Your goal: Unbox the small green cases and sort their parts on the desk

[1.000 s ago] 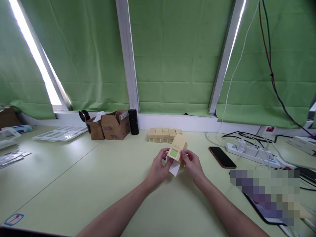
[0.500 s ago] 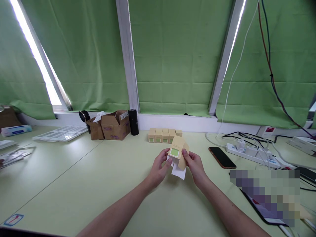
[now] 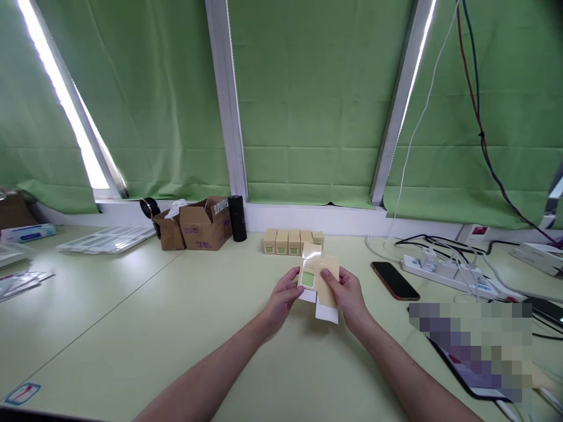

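A small tan carton with a green square on its face is held above the table between both hands, its white flaps hanging open below. My left hand pinches the carton's left edge near the green square. My right hand grips its right side, thumb on the front panel. Behind them, a row of several matching tan cartons stands upright on the pale green table.
Two brown cardboard boxes and a black cylinder stand at the back left. A black phone lies to the right, beside a white power strip with tangled cables. Flat clear trays lie far left.
The carton has turned from tilted to nearly flat facing me, and its white flaps have swung down and spread wider. Both hands stayed on it, shifting slightly right.
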Action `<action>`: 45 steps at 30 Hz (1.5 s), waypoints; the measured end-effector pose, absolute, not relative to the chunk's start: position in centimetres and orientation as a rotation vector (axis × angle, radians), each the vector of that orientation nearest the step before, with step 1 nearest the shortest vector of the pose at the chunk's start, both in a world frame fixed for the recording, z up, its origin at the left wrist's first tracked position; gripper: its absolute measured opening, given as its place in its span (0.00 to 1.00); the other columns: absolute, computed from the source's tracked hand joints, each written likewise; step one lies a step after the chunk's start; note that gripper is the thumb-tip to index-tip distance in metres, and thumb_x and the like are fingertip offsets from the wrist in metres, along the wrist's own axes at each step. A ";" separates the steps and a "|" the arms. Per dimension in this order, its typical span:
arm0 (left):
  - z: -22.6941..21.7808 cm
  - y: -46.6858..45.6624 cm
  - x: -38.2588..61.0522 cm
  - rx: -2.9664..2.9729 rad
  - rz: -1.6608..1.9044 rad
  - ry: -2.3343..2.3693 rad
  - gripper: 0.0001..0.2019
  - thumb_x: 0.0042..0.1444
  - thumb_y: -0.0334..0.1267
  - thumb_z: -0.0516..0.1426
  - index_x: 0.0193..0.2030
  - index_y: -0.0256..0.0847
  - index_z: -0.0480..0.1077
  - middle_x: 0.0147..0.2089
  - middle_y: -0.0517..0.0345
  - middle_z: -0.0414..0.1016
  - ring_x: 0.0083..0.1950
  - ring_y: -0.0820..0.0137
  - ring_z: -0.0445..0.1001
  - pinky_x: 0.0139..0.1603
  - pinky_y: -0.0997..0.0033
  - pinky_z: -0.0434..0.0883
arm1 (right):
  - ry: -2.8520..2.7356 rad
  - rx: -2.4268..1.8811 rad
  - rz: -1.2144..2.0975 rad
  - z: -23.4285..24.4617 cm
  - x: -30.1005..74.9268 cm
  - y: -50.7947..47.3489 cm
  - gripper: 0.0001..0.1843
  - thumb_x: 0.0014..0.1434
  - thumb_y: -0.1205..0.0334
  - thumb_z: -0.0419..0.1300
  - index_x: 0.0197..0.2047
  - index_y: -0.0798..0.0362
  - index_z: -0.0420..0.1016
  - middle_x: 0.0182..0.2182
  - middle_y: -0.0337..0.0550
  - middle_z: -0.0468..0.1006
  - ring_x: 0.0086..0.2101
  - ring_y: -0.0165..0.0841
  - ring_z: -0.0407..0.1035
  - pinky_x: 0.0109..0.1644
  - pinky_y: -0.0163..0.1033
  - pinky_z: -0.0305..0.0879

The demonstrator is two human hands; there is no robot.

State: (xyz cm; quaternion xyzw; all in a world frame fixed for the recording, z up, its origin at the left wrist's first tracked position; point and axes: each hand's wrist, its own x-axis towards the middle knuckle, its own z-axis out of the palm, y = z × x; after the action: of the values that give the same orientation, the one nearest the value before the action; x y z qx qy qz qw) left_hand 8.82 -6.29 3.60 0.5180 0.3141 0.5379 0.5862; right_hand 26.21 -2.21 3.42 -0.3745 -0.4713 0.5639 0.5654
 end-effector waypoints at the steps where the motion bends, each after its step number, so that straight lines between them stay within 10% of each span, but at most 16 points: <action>1: 3.5 -6.3 8.9 1.203 1.251 0.728 0.30 0.50 0.52 0.69 0.58 0.43 0.71 0.46 0.50 0.83 0.44 0.58 0.81 0.46 0.64 0.72 | -1.112 -0.882 1.322 3.4 26.2 -2.2 0.34 0.44 0.35 0.75 0.43 0.55 0.81 0.38 0.53 0.86 0.33 0.45 0.79 0.35 0.47 0.77; 14: 3.0 -4.9 8.6 1.242 1.421 0.902 0.24 0.53 0.55 0.69 0.44 0.40 0.68 0.37 0.56 0.81 0.34 0.69 0.76 0.40 0.69 0.70 | -1.160 -0.762 1.140 3.1 26.2 -2.5 0.30 0.54 0.31 0.66 0.25 0.51 0.72 0.19 0.35 0.67 0.23 0.29 0.58 0.26 0.36 0.55; 29: 2.4 -5.5 6.6 2.353 1.868 1.365 0.05 0.61 0.34 0.59 0.34 0.48 0.72 0.57 0.51 0.82 0.56 0.53 0.77 0.60 0.42 0.63 | -1.213 -0.799 1.044 2.4 26.3 -2.1 0.15 0.50 0.48 0.67 0.33 0.50 0.78 0.30 0.42 0.80 0.31 0.36 0.70 0.34 0.38 0.65; 45: 2.1 -6.0 5.1 2.388 1.764 1.524 0.02 0.60 0.44 0.64 0.36 0.57 0.78 0.47 0.57 0.86 0.45 0.55 0.69 0.52 0.50 0.54 | -1.327 -0.742 1.088 2.4 26.4 -2.5 0.22 0.46 0.48 0.72 0.42 0.52 0.81 0.36 0.45 0.84 0.34 0.42 0.74 0.35 0.40 0.69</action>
State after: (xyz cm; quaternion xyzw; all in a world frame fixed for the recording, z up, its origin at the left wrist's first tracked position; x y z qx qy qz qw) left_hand 5.06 -5.96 2.15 0.7122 0.4544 0.5261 -0.0976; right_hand 26.40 -2.49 2.36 -0.3193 -0.5709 0.4681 0.5942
